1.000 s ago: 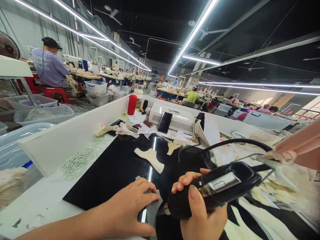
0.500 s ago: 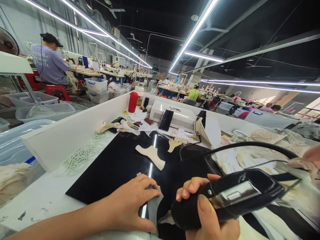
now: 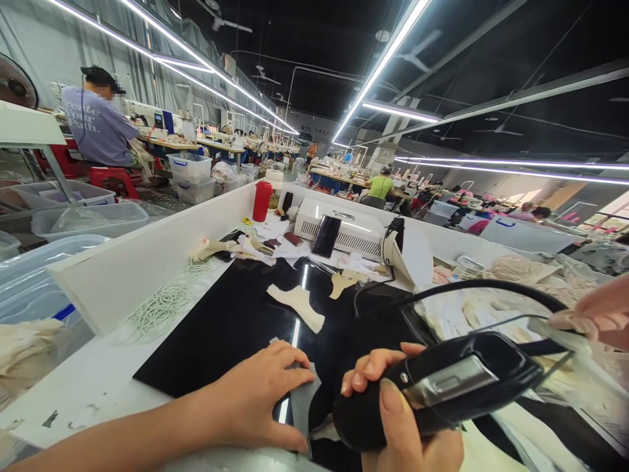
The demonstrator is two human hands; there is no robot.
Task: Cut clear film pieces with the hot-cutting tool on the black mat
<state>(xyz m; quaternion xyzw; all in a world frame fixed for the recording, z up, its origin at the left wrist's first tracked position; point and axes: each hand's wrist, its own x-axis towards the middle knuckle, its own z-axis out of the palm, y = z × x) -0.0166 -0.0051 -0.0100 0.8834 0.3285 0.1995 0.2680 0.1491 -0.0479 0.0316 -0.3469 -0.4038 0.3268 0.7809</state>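
My left hand (image 3: 268, 393) lies with its fingers spread over a grey flat piece (image 3: 305, 400) on the black board (image 3: 216, 328). The fingers press on the piece's left side and the thumb reaches its lower end. Wrapped in my right hand (image 3: 400, 419) is a black corded handheld power tool (image 3: 452, 387) with a silver plate on its side. Its metal tip (image 3: 327, 429) points left, close to the right edge of the grey piece; whether it touches I cannot tell. A cream cut piece (image 3: 297, 306) lies farther up the board.
Another person's hand (image 3: 602, 314) pinches something translucent behind the tool at the right edge. A black cord (image 3: 501, 283) arches above the tool. At the back stand a white vented machine (image 3: 363, 229), a phone (image 3: 327, 236) and a red bottle (image 3: 261, 201). Green cord (image 3: 167, 305) lies along the left partition.
My right hand and the tool have shifted slightly left, bringing the tip nearer the grey piece. The other person's hand has also moved a little left. My left hand stays in place.
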